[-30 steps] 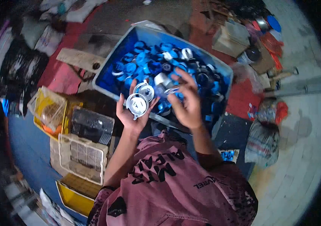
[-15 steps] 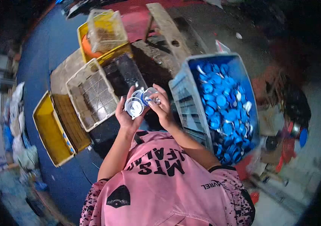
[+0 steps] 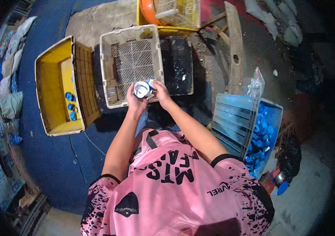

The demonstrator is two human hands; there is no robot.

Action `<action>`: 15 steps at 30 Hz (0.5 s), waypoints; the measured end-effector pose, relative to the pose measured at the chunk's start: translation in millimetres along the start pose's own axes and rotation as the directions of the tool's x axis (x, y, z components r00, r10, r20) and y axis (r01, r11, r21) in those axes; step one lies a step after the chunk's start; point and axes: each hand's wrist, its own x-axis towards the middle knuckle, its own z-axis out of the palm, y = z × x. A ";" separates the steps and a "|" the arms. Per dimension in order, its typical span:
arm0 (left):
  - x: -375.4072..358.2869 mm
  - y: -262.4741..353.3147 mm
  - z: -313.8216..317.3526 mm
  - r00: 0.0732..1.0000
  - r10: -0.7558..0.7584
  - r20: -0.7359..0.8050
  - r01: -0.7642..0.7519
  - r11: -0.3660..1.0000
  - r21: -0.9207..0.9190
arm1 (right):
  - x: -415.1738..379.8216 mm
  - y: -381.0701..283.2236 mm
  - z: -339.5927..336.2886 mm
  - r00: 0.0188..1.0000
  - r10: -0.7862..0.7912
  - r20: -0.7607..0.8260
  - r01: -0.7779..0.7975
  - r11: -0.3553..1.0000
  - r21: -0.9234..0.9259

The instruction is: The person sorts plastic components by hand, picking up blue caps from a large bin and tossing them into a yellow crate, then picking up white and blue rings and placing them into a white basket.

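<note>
My left hand (image 3: 136,103) is wrapped around a round blue-rimmed cap (image 3: 141,89), its white inside facing up. My right hand (image 3: 161,94) pinches a second white-and-blue cap (image 3: 150,83) right beside the first, its fingers covering much of it. Both hands are close together over the near edge of a white plastic crate (image 3: 103,70) with a mesh bottom.
Left of it, a yellow crate (image 3: 49,100) contains several blue caps (image 3: 71,106). On the right, a tilted blue crate (image 3: 230,118) holds a heap of blue caps (image 3: 260,135). Further back are a wooden bench (image 3: 235,43), a black box (image 3: 179,65) and an orange basin (image 3: 148,11).
My view has turned right-to-left, so the white and yellow crates are nearer the middle. Both hands now hold the caps over the white crate's edge; the right hand has closed in.
</note>
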 end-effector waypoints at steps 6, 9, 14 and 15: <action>53.4 26.7 -30.8 0.992 -0.116 -0.044 0.120 0.987 0.107 | 44.6 23.5 7.8 0.970 0.164 -0.181 -0.149 0.984 0.094; 61.5 35.0 -35.1 0.977 -0.170 -0.130 0.189 0.969 0.157 | 50.5 24.8 10.1 0.974 0.155 -0.165 -0.146 0.987 0.066; 64.0 42.3 -39.8 0.971 -0.165 -0.172 0.190 0.972 0.138 | 58.5 30.2 5.0 0.963 0.156 -0.218 -0.148 0.988 0.054; 61.5 43.0 -38.1 0.971 -0.150 -0.186 0.177 0.974 0.143 | 57.2 29.5 4.1 0.965 0.140 -0.222 -0.137 0.990 0.029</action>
